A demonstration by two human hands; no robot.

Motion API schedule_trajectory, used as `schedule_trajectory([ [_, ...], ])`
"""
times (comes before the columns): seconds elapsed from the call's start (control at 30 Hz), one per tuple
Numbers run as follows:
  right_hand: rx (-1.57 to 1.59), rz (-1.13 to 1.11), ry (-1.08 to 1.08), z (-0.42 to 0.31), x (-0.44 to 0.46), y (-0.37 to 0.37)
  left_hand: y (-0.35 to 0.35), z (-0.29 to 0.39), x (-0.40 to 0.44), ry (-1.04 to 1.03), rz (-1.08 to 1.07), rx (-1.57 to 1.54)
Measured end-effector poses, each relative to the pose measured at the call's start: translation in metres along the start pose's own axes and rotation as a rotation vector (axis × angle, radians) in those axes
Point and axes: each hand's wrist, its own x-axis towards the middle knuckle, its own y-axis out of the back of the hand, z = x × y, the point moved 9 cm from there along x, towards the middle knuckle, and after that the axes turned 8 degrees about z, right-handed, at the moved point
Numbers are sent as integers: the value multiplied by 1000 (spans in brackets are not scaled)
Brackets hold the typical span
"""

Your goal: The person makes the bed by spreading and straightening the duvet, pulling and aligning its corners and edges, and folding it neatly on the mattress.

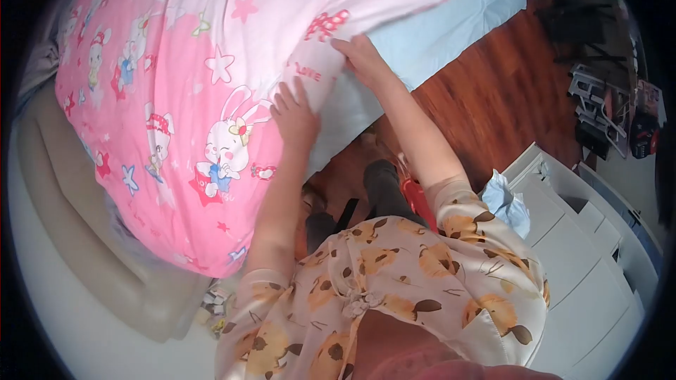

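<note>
A pink quilt with cartoon rabbits and stars [179, 77] covers most of the bed. My left hand [296, 116] lies on the quilt near its edge, fingers spread and pointing up, close to the printed rabbit. To its right and a little higher, my right hand [358, 58] is closed on the quilt's edge, with thumb and fingers pinching the cloth. Below the quilt, a light blue sheet [429, 35] shows along the right side of the bed.
Reddish-brown wooden floor [500, 91] lies right of the bed. A white cabinet [584, 260] with a pale blue cloth [505, 204] stands at the lower right. A metal rack [602, 102] is at the right. The beige headboard [91, 225] curves along the left.
</note>
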Motion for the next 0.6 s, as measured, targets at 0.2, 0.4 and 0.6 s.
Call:
schedule_trajectory([
  [0.2,-198,-276,334,-98,32,-9,-27,-84,50,378,-345,-630],
  [0.4,-924,-116,371,-97,76,51,-42,-95,45,350,-393,-888],
  [0.6,-1697,38,1131,-111,17,43,-37,-98,45,374,-252,-874],
])
